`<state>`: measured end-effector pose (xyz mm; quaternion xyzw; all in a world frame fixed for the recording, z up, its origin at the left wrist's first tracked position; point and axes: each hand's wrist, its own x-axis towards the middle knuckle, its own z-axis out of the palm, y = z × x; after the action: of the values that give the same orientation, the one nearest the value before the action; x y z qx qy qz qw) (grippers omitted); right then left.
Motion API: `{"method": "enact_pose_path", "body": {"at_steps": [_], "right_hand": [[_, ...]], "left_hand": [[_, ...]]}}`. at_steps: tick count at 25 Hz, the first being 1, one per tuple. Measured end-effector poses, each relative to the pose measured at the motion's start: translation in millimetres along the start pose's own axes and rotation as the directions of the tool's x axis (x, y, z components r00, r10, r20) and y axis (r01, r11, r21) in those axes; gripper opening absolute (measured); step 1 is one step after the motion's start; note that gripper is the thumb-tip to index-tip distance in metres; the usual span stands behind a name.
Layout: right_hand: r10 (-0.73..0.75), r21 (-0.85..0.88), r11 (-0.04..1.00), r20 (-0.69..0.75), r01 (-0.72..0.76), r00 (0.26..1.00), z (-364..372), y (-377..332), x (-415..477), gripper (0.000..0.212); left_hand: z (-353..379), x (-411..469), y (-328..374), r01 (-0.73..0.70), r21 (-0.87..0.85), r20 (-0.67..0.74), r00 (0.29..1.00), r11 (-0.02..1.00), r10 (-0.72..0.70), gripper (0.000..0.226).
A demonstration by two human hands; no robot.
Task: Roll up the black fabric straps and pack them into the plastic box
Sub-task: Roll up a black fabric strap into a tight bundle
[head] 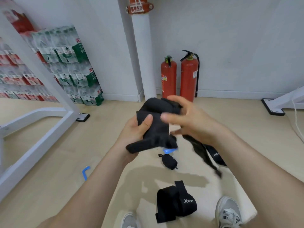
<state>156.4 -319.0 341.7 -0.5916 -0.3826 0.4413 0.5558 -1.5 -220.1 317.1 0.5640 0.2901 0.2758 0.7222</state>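
I hold a black fabric strap (156, 125) in the air in front of me. My left hand (136, 129) grips its lower part, thumb pressed on the front. My right hand (185, 117) is blurred and curls round the strap's upper fold. A loose black tail (202, 153) hangs down from under my right wrist. On the white mat (230, 183) below lie a rolled black strap with a white logo (176, 201) and a small black pouch (169, 161). The plastic box shows only as a blue sliver (169, 150) under the held strap.
Two red fire extinguishers (180, 76) stand against the wall ahead. Stacked packs of bottled water (70, 63) lean at the left behind a white table frame (49, 99). A blue bent piece (85, 172) lies on the floor. My shoes (227, 211) rest on the mat's near edge.
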Motion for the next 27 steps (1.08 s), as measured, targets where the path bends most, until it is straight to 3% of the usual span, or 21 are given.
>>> {"method": "enact_pose_path", "body": {"at_steps": [2,4,5,7,9,11,13,14,17,22,25,27], "right_hand": [[0.011,0.033,0.999,0.076,-0.014,0.997,13,5,-3,0.071],[-0.022,0.081,0.996,0.003,0.022,1.0,18,11,0,0.083],[-0.036,0.099,0.994,-0.035,0.04,0.999,18,13,3,0.087],[-0.061,0.148,0.986,-0.116,0.078,0.991,16,15,8,0.09],[-0.076,0.185,0.976,-0.223,0.118,0.972,8,13,10,0.095],[-0.09,0.199,0.968,-0.302,0.155,0.949,1,8,9,0.096],[-0.098,0.178,0.97,-0.331,0.165,0.938,-1,5,9,0.096],[-0.103,0.165,0.972,-0.338,0.166,0.936,0,5,9,0.097],[-0.109,0.176,0.968,-0.342,0.178,0.933,8,6,11,0.099],[-0.121,0.182,0.965,-0.327,0.188,0.937,14,5,10,0.102],[-0.096,0.233,0.961,-0.22,0.148,0.971,14,4,7,0.114],[-0.092,0.171,0.978,-0.15,0.117,0.984,16,4,3,0.124]], "left_hand": [[3,4,4,-0.078,0.128,-0.07,0.994,0.989,0.087,0.023],[12,2,5,-0.117,0.259,-0.114,0.982,0.959,0.15,0.022],[17,0,6,-0.1,0.26,-0.142,0.98,0.961,0.14,0.024],[17,-4,14,-0.006,0.105,-0.162,0.987,0.995,0.023,0.029],[5,-11,27,0.083,-0.003,0.017,0.996,0.997,-0.083,0.027],[-13,-22,38,0.121,0.04,0.349,0.928,0.992,-0.128,0.034],[-17,-31,38,-0.026,0.184,0.502,0.862,0.983,-0.072,0.045],[-14,-32,33,-0.094,0.238,0.465,0.885,0.967,-0.029,0.044],[3,-30,25,-0.152,0.246,0.167,0.979,0.957,0.113,0.013],[11,-21,17,-0.199,0.339,-0.053,0.972,0.92,0.23,0.013],[13,-21,21,-0.199,0.286,-0.168,0.953,0.937,0.253,0.015],[12,-20,22,-0.208,0.265,-0.209,0.941,0.941,0.267,0.022]]}}
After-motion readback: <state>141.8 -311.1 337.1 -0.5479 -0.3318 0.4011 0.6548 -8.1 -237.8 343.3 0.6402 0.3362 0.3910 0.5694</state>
